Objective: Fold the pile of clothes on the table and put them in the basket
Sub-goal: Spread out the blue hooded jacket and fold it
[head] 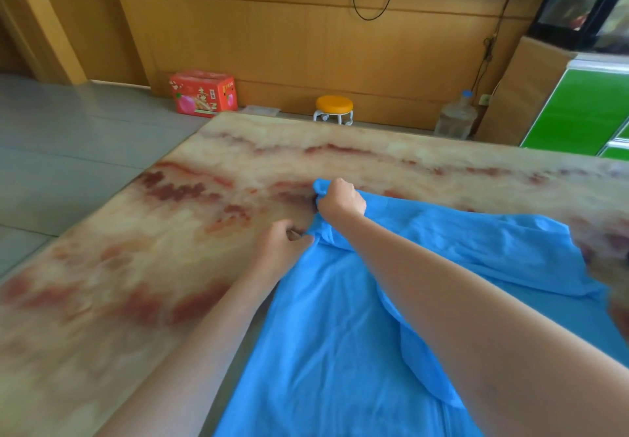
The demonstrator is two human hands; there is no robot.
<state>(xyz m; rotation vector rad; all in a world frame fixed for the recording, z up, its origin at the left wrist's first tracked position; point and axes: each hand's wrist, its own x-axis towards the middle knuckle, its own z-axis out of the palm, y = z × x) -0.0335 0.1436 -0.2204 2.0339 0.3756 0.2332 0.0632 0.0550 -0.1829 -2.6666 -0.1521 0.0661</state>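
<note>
Nearest to us, the blue garment (323, 351) lies spread over the near right part of the table (119, 283), its cloth rumpled in soft folds, and both our bare forearms reach out across it. We follow the right one up and there is the right hand (342, 198), a tight fist, fingers curled around a bunched corner of the garment at about the table's middle. That corner sticks up out of the fist, held just above the tabletop, and the rest of the cloth trails back from the grip toward the table's near edge and off to its right side. Now the left hand (282, 240), nearer the table's near edge than the right one and further toward its left side: fingers curled in, thumb and fingertips pinching the garment's left border where it gathers into a ridge. So both hands have cloth in them, close together, with the gathered edge running between the two grips. The table's left half shows its marbled red and cream top. Beyond the table's far edge, on the floor, we spot a red box (203, 93), an orange stool (334, 107) and a clear water jug (456, 118), all against the wooden wall.
</note>
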